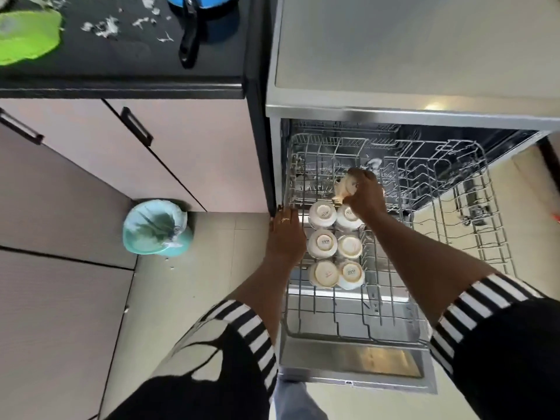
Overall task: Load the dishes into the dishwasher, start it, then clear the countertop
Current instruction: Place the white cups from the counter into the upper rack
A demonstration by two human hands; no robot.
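On wire rack (448, 189): rnd ceramic cups (322, 244)

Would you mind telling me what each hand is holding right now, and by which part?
The right hand grips a cream cup round its side, above the upper rack. The left hand holds nothing; it rests on that rack's left edge.

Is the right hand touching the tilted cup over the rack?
Touching. The head view shows the right hand gripping the tilted cup, fingers curled round it.
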